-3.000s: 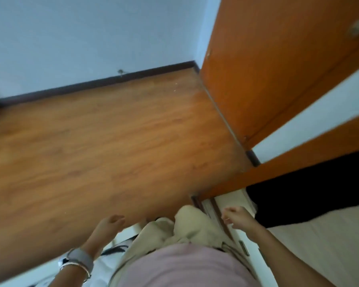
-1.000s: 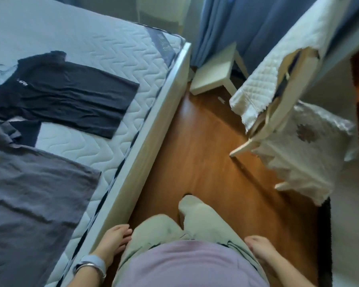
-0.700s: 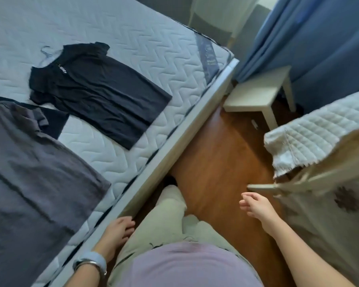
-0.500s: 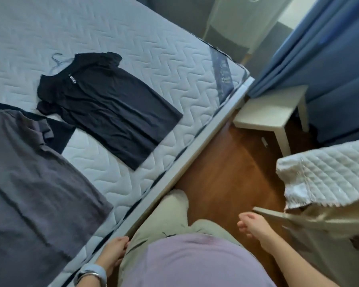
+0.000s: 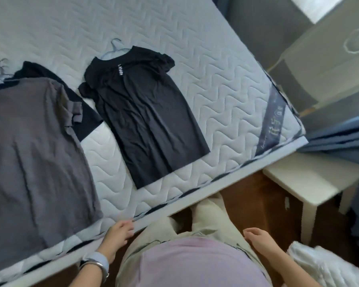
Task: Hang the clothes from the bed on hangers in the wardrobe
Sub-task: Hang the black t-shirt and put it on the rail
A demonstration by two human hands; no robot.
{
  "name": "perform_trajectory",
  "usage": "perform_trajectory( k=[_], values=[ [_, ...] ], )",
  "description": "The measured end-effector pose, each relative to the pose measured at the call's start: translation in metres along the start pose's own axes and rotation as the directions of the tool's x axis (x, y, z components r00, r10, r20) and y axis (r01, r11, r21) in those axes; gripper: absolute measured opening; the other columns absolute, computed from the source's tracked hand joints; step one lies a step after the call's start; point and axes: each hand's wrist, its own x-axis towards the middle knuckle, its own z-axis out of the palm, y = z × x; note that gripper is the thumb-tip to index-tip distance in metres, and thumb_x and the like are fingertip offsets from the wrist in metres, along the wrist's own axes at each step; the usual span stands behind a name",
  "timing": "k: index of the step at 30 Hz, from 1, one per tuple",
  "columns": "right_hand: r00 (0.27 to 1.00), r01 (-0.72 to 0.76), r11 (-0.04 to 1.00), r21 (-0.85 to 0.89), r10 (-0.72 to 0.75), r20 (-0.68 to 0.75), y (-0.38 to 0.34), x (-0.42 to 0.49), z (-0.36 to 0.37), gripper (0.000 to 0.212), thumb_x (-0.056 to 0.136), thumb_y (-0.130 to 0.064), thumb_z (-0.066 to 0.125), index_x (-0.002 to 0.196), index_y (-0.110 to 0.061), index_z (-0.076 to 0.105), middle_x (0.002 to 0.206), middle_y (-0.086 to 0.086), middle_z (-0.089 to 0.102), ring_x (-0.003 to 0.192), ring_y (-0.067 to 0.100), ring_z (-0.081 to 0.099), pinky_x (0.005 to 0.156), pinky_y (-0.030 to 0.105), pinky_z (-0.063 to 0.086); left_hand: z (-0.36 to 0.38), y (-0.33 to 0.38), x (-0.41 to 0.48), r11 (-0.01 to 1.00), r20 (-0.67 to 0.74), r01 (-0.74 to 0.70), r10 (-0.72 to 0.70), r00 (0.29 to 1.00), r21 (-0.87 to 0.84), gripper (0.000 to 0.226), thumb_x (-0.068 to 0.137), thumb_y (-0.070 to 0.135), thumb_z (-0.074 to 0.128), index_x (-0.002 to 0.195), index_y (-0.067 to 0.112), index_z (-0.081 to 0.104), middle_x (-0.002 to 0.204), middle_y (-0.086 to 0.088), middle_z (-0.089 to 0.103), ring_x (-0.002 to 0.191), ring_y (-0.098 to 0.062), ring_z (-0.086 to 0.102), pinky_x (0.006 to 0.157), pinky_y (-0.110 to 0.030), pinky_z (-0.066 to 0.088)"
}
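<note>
A black T-shirt (image 5: 145, 121) lies flat on the white quilted mattress (image 5: 226, 79), with a thin wire hanger (image 5: 114, 48) poking out of its neck. To its left lies a grey shirt (image 5: 33, 152) on another hanger (image 5: 0, 71), and it overlaps a darker garment (image 5: 85, 119) beneath it. My left hand (image 5: 118, 235) hangs empty by the mattress's near edge, fingers loosely apart. At my right side, over the floor, my right hand (image 5: 259, 240) is empty too. The wardrobe is out of view.
A small white stool (image 5: 311, 183) stands on the wooden floor (image 5: 247, 195) right of my legs. Blue curtains (image 5: 340, 139) hang behind it. A white quilted cloth (image 5: 327, 266) is at the bottom right. A pale headboard-like panel (image 5: 330, 59) stands at the far right.
My view has swung from the floor and door round to the bed. I have stepped up to the mattress edge, and the black shirt now lies straight ahead. Both hands stay empty.
</note>
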Motion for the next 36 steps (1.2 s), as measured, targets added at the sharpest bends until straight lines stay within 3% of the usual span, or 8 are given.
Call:
perform_trajectory(
  k=[5, 11, 18, 24, 27, 31, 33, 36],
  values=[
    [0.978, 0.191, 0.901, -0.389, -0.14, 0.156, -0.071, 0.063, -0.062, 0.01, 0.088, -0.019, 0.052, 0.09, -0.022, 0.061, 0.087, 0.0, 0.065, 0.085, 0.019, 0.062, 0.083, 0.028, 0.048, 0.035, -0.002, -0.028, 0.965, -0.09, 0.183, -0.202, 0.975, -0.19, 0.029, 0.097, 0.017, 0.041, 0.122, 0.006, 0.051, 0.13, -0.017, 0.056, 0.101, -0.025, 0.052, 0.093, -0.035, 0.033],
    [0.918, 0.395, 0.742, -0.542, -0.304, 0.254, -0.187, 0.107, -0.094, 0.02, 0.089, -0.015, 0.048, 0.083, -0.002, 0.061, 0.074, 0.005, 0.058, 0.074, 0.029, 0.06, 0.06, 0.026, 0.037, 0.065, 0.058, -0.024, 0.959, -0.101, 0.162, -0.19, 0.977, -0.231, 0.031, 0.095, 0.014, 0.045, 0.125, 0.005, 0.051, 0.115, -0.013, 0.058, 0.1, -0.024, 0.054, 0.089, -0.033, 0.035],
    [0.854, 0.518, 0.681, -0.517, -0.389, 0.345, -0.357, 0.15, -0.063, 0.012, 0.09, -0.016, 0.049, 0.086, -0.017, 0.061, 0.091, 0.007, 0.064, 0.1, 0.029, 0.063, 0.084, 0.03, 0.047, 0.028, 0.185, 0.073, 0.992, -0.215, -0.092, 0.073, 0.974, -0.081, 0.033, 0.095, 0.015, 0.046, 0.126, 0.006, 0.052, 0.128, -0.014, 0.057, 0.106, -0.023, 0.056, 0.09, -0.028, 0.039],
    [0.755, 0.619, 0.492, -0.613, -0.586, 0.293, -0.525, 0.228, 0.015, 0.028, 0.089, -0.009, 0.038, 0.063, -0.014, 0.049, 0.072, 0.006, 0.054, 0.085, 0.03, 0.055, 0.071, 0.029, 0.039, 0.009, 0.334, 0.242, 0.913, -0.326, -0.353, 0.403, 0.855, 0.203, 0.046, 0.095, 0.022, 0.046, 0.138, 0.01, 0.038, 0.145, -0.008, 0.042, 0.135, -0.022, 0.038, 0.11, -0.032, 0.03],
    [0.619, 0.707, 0.363, -0.606, -0.733, 0.283, -0.596, 0.267, 0.049, 0.02, 0.089, -0.013, 0.043, 0.091, -0.012, 0.063, 0.104, 0.012, 0.06, 0.11, 0.034, 0.053, 0.09, 0.036, 0.044, 0.004, 0.39, 0.32, 0.834, -0.319, -0.389, 0.52, 0.793, 0.392, 0.056, 0.096, 0.031, 0.04, 0.145, 0.011, 0.024, 0.156, -0.006, 0.02, 0.146, -0.02, 0.014, 0.118, -0.034, 0.018],
    [0.5, 0.747, 0.277, -0.605, -0.833, 0.237, -0.688, 0.297, 0.083, 0.04, 0.092, -0.021, 0.047, 0.131, -0.01, 0.048, 0.136, 0.011, 0.045, 0.129, 0.029, 0.038, 0.109, 0.041, 0.033, -0.011, 0.432, 0.404, 0.636, -0.294, -0.307, 0.661, 0.69, 0.708, 0.068, 0.092, 0.054, 0.017, 0.149, 0.016, 0.011, 0.159, -0.001, 0.004, 0.147, -0.016, -0.001, 0.119, -0.038, 0.003],
    [0.447, 0.751, 0.232, -0.618, -0.868, 0.216, -0.73, 0.313, 0.1, 0.044, 0.093, -0.02, 0.045, 0.136, -0.009, 0.042, 0.142, 0.011, 0.038, 0.132, 0.029, 0.034, 0.11, 0.039, 0.03, -0.016, 0.434, 0.428, 0.511, -0.279, -0.232, 0.734, 0.619, 0.828, 0.077, 0.083, 0.059, 0.008, 0.148, 0.018, 0.016, 0.159, -0.001, 0.011, 0.147, -0.017, 0.006, 0.117, -0.04, 0.004],
    [0.357, 0.737, 0.141, -0.661, -0.912, 0.204, -0.79, 0.335, 0.127, 0.049, 0.094, -0.015, 0.041, 0.141, -0.006, 0.032, 0.149, 0.014, 0.029, 0.137, 0.032, 0.026, 0.114, 0.039, 0.023, -0.016, 0.427, 0.445, 0.438, -0.284, -0.241, 0.827, 0.485, 0.866, 0.062, 0.086, 0.05, 0.029, 0.139, 0.019, 0.037, 0.15, -0.003, 0.038, 0.14, -0.018, 0.025, 0.109, -0.043, 0.015]
  ],
)
